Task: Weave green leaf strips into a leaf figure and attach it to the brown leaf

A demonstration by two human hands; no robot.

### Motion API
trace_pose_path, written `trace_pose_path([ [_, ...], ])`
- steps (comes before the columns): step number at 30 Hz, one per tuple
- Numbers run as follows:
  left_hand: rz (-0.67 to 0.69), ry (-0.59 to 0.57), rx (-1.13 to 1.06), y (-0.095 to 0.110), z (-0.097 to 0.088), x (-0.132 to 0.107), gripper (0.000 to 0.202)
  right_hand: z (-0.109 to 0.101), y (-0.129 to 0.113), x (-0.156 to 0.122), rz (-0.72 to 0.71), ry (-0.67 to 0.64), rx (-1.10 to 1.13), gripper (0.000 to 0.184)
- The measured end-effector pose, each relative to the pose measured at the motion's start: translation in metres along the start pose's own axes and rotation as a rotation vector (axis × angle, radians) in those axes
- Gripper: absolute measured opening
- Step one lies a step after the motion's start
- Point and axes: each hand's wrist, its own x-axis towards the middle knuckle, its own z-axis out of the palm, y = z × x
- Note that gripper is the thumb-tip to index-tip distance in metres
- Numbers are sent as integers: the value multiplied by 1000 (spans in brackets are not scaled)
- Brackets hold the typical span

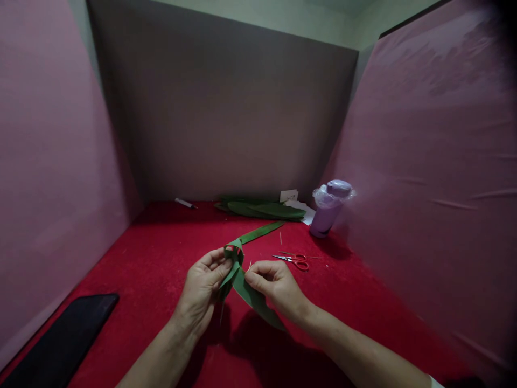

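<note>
Between my two hands is a folded green leaf [255,298], with loops at its top and a broad tail hanging down to the right. My left hand [205,283] is closed on the looped part, thumb in front. My right hand [274,283] pinches the leaf's edge near the middle; a thin pale sliver sticks up by its fingertips, and I cannot make out whether it is held too. A long leaf strip [262,232] reaches away behind the loops. Red-handled scissors [297,262] lie on the red cloth beyond my right hand.
Several long green leaves [262,208] are piled at the back, beside white papers [301,207]. A purple tumbler [326,213] in clear plastic stands back right. A syringe-like tube [184,203] lies back left, a black flat object [67,339] front left. Pink walls flank the table.
</note>
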Motion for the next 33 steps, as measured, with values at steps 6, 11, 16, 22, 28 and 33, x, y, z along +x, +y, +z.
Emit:
trace_pose_path([
  [6,-117,-102,-17,3,-1,-1,18,0,0,-4,-11,110,-27,25],
  [11,-149,-112,-66,1,-1,0,19,-1,-3,-5,20,82,63,34],
  [16,-99,-32,-55,-1,1,-1,23,-3,0,-6,99,2,187,38],
  [22,-53,36,-38,-3,0,0,29,-2,3,-13,109,-33,77,40],
  [28,-49,68,-58,-4,3,-1,31,-4,4,-17,44,-50,-46,35],
  [33,-19,75,-50,-9,1,-1,30,-6,-4,-18,5,-99,-174,34],
])
